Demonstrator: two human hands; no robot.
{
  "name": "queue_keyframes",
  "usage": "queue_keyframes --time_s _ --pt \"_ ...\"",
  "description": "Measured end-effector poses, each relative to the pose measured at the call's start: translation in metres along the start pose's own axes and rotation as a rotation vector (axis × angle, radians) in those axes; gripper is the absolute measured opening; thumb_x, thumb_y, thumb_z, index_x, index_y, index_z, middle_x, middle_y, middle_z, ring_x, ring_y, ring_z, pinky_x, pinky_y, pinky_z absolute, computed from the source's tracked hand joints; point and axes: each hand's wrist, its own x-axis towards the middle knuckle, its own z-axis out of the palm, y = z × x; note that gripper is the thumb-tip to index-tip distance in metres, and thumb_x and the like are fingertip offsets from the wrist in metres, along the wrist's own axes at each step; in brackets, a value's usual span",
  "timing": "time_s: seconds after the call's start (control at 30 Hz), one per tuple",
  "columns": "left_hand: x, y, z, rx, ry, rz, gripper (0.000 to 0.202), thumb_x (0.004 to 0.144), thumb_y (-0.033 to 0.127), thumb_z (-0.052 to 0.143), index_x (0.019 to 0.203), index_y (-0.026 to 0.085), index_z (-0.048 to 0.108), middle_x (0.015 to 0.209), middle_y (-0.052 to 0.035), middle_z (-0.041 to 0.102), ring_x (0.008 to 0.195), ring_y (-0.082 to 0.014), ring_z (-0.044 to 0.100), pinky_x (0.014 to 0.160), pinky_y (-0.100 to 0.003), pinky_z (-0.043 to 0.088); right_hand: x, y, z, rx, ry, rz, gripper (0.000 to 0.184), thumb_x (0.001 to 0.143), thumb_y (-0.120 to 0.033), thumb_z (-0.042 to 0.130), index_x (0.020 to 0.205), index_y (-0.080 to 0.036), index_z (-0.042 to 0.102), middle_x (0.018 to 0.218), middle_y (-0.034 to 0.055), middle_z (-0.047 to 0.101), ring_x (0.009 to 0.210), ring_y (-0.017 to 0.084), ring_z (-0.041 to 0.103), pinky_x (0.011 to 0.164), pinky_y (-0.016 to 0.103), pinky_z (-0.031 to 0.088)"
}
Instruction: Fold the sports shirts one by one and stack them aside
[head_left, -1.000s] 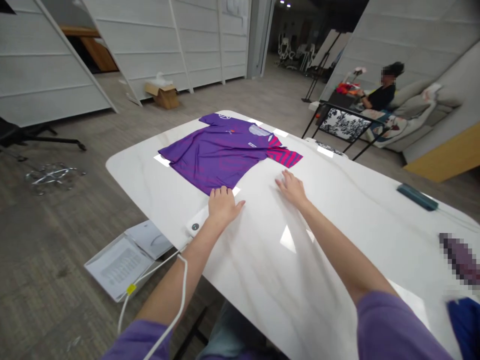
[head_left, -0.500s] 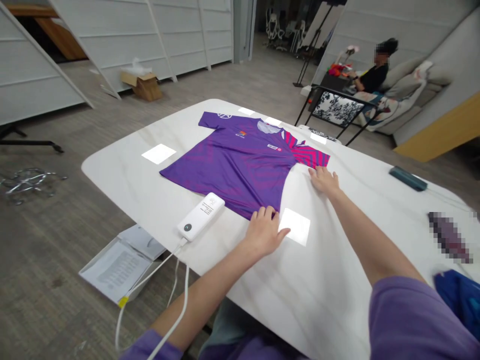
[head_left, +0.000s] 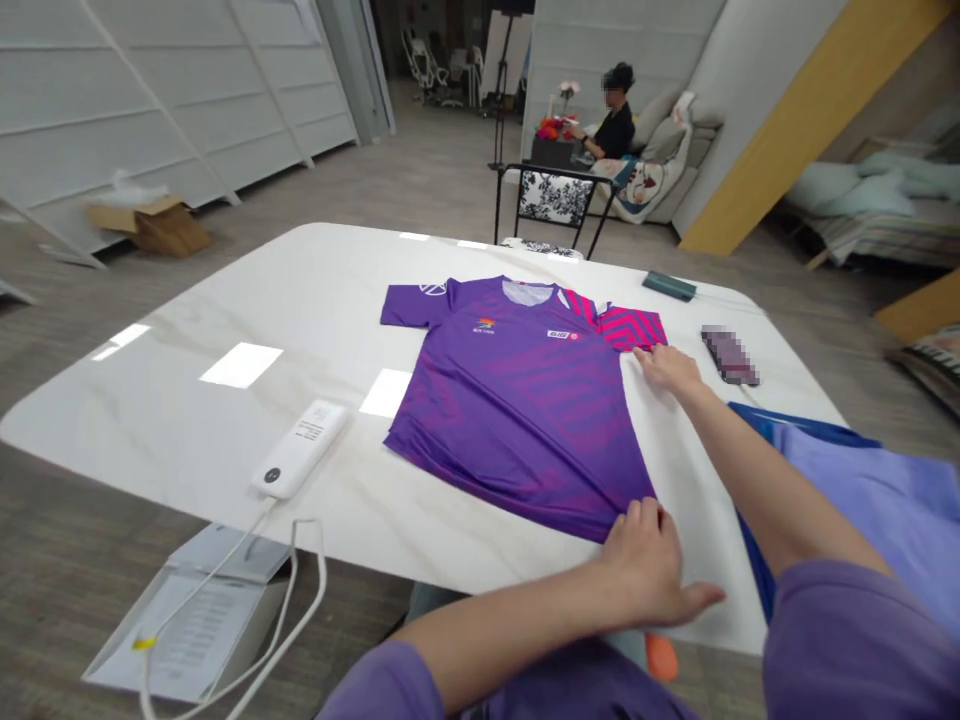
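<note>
A purple short-sleeved jersey (head_left: 517, 400) lies spread face up on the white table, its collar toward the far side. One sleeve carries pink stripes. My left hand (head_left: 646, 555) is at the near right corner of the hem, fingertips bent onto the cloth and thumb stretched away to the side. At the cuff of the striped sleeve, my right hand (head_left: 669, 370) has its thumb and fingers closed on the fabric edge. The fabric between the two hands lies mostly flat, with slight creases near the hem.
Left of the jersey, a white power bank (head_left: 301, 450) with a cable rests on the white table (head_left: 187, 460). A dark green case (head_left: 670, 286), a blurred phone-like object (head_left: 730, 355) and folded blue clothes (head_left: 862, 500) are on the right. Beyond stand a chair (head_left: 555, 200) and a seated person (head_left: 616, 120).
The jersey has slid right along the table with both hands, away from the power bank and nearer the dark green case. My view has turned right, bringing the blue clothes further in.
</note>
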Motion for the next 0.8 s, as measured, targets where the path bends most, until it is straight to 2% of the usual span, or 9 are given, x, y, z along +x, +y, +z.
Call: queue_keyframes --time_s 0.1,0.2,0.27,0.33,0.43,0.5,0.57,0.67,0.8 --pt "-0.001 0.015 0.004 -0.063 -0.038 0.208 0.093 0.1 0.085 0.062 0.165 0.019 0.055 0.17 -0.0227 0.052 0.154 -0.0383 0.057 0.131 -0.048 0.054 -0.034 0.016 -0.007 -0.001 0.057 -0.083 0.085 0.117 -0.065 0.034 0.172 -0.002 0.05 0.181 0.0311 0.041 0.174 0.04 0.038 0.141 0.059 0.033" --pt "-0.025 -0.003 -0.03 0.021 0.137 0.29 0.075 0.11 0.075 0.056 0.165 0.024 0.057 0.171 -0.016 0.057 0.157 -0.0323 0.058 0.134 -0.045 0.051 -0.101 0.018 -0.009 0.069 0.12 -0.301 0.088 0.117 -0.065 0.037 0.18 -0.004 0.038 0.187 0.0255 0.033 0.177 0.036 0.033 0.146 0.054 0.029" --pt "-0.05 -0.034 -0.065 0.163 0.33 0.194 0.061 0.116 0.062 0.051 0.165 0.026 0.059 0.169 -0.0135 0.061 0.158 -0.03 0.057 0.138 -0.047 0.047 -0.161 0.016 -0.001 0.137 0.123 -0.461 0.091 0.116 -0.069 0.037 0.184 -0.009 0.035 0.189 0.0209 0.031 0.178 0.035 0.032 0.147 0.054 0.028" --pt "-0.079 -0.075 -0.098 0.33 0.497 -0.002 0.055 0.118 0.05 0.047 0.166 0.024 0.058 0.172 -0.0141 0.06 0.164 -0.0306 0.053 0.141 -0.049 0.043 -0.224 0.015 0.014 0.193 0.116 -0.565 0.091 0.114 -0.073 0.039 0.187 -0.017 0.032 0.19 0.0161 0.03 0.178 0.034 0.031 0.149 0.057 0.026" --pt "-0.124 -0.133 -0.125 0.531 0.574 -0.286 0.062 0.116 0.045 0.049 0.172 0.019 0.052 0.181 -0.0181 0.051 0.174 -0.0364 0.041 0.142 -0.056 0.038 -0.301 0.015 0.044 0.233 0.078 -0.582 0.092 0.113 -0.076 0.045 0.188 -0.027 0.029 0.19 0.0124 0.03 0.178 0.036 0.033 0.149 0.061 0.027" --pt "-0.155 -0.16 -0.122 0.586 0.566 -0.373 0.07 0.114 0.049 0.049 0.176 0.016 0.047 0.185 -0.0204 0.045 0.176 -0.0395 0.035 0.142 -0.06 0.037 -0.335 0.014 0.059 0.239 0.06 -0.543 0.093 0.113 -0.076 0.046 0.189 -0.025 0.029 0.191 0.0139 0.028 0.178 0.037 0.031 0.148 0.064 0.026" --pt "-0.184 -0.173 -0.109 0.596 0.559 -0.389 0.077 0.114 0.055 0.048 0.177 0.01 0.044 0.187 -0.0239 0.039 0.177 -0.0425 0.032 0.141 -0.061 0.036 -0.357 0.012 0.07 0.239 0.057 -0.504 0.095 0.114 -0.075 0.044 0.189 -0.019 0.028 0.192 0.0169 0.025 0.18 0.039 0.026 0.148 0.066 0.024" --pt "-0.22 -0.173 -0.085 0.585 0.587 -0.393 0.084 0.114 0.063 0.047 0.178 0.009 0.044 0.186 -0.0263 0.037 0.174 -0.0452 0.035 0.138 -0.063 0.036 -0.38 0.008 0.075 0.227 0.042 -0.47 0.099 0.114 -0.077 0.043 0.188 -0.014 0.026 0.193 0.019 0.019 0.181 0.04 0.019 0.147 0.068 0.021" --pt "-0.253 -0.161 -0.069 0.558 0.671 -0.473 0.084 0.11 0.07 0.052 0.174 0.015 0.052 0.176 -0.0251 0.051 0.16 -0.0488 0.049 0.129 -0.065 0.042 -0.406 0.004 0.057 0.186 -0.025 -0.454 0.104 0.111 -0.083 0.046 0.188 -0.015 0.029 0.193 0.0199 0.021 0.179 0.044 0.025 0.145 0.067 0.029"
